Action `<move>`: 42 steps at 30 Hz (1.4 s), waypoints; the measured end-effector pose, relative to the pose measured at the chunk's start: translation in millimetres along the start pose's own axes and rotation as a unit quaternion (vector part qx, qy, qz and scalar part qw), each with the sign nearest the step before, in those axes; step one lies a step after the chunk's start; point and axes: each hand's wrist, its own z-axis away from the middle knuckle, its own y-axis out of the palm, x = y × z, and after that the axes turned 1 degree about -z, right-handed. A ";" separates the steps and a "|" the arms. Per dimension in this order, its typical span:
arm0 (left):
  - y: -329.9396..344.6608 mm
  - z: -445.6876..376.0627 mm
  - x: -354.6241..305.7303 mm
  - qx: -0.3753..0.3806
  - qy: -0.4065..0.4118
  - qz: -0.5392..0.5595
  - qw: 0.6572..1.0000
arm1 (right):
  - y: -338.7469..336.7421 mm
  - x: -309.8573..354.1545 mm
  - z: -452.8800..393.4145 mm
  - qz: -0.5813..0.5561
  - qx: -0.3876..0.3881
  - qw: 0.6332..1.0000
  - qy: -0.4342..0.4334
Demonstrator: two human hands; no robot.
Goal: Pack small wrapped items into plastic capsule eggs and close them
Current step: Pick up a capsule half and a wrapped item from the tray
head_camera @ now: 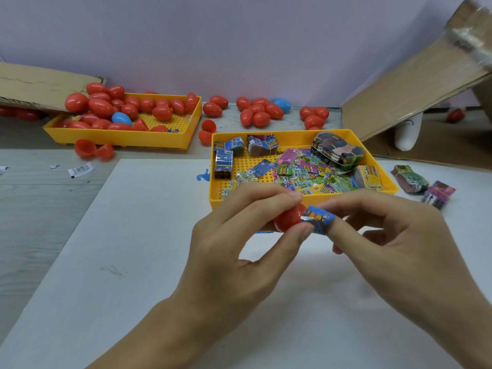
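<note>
Two hands meet above the white board, just in front of the near tray. The left hand grips a red egg half between thumb and fingers; most of the shell is hidden by them. The right hand pinches a blue packet whose end touches the mouth of the half; its print is too blurred to read.

Two yellow trays stand on the bench. The near tray holds a loose heap of pink, green and blue packets, too overlapped to count, about four banded bundles along its far and left edges, and one large wrapped block at its far right corner. "6+" can be read on a packet at its near left corner; other writing is illegible. The far tray, at the bench's far left, holds a pile of red eggs, partly hidden under a cardboard flap, and one blue egg.

Loose eggs lie along the bench's far edge in three clusters, with one blue egg among them. Open halves lie in front of the far tray. Two bundles lie right of the near tray. A carton at far right is cut off by the picture edge.
</note>
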 end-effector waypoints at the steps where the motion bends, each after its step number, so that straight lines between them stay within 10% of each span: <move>1: 0.2 0.2 0.3 -0.002 0.001 -0.003 1.000 | 1.2 0.6 1.3 0.001 -0.003 1.000 -0.003; 23: -0.5 -0.8 1.2 0.028 -0.026 0.026 0.999 | 0.1 -7.6 -4.0 -0.106 0.058 0.987 0.102; 42: 4.0 2.1 -2.6 0.005 -0.039 0.097 0.994 | -6.1 0.5 -2.6 -0.025 0.040 0.999 0.013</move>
